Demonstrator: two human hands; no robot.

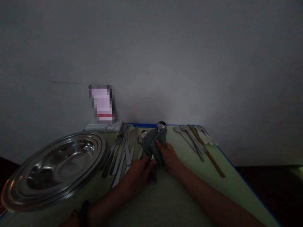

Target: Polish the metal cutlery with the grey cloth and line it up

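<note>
Starting with the hands: what is held, and where?

— Item 1, spoon (pixel 161 125), near the middle of the tabletop's (pixel 165 201) far edge, bowl up and tilted toward the wall. Item 2, grey cloth (pixel 155 142), wrapped round its shaft. The right hand (pixel 169 157) is closed on the cloth. The left hand (pixel 142 171) is curled shut at the bundle's lower end, seemingly on the spoon's handle, though the dim light hides the contact.

Why that grip?

— My reading: one hand steadies the handle so that the other can press fabric around the metal.

Loose stock?

— Item 3, knives and other cutlery (pixel 123 151), laid side by side left of the hands, running from far edge toward near edge. Item 4, spoons and chopsticks (pixel 196 142), in a separate row by the far right corner; like seems to be kept with like. Item 5, flat white object (pixel 104 127), at the far edge.

Containers?

— One: steel tray (pixel 71 164), shallow, at the left edge, tilted and overhanging it. Only reflections show in its well.
</note>
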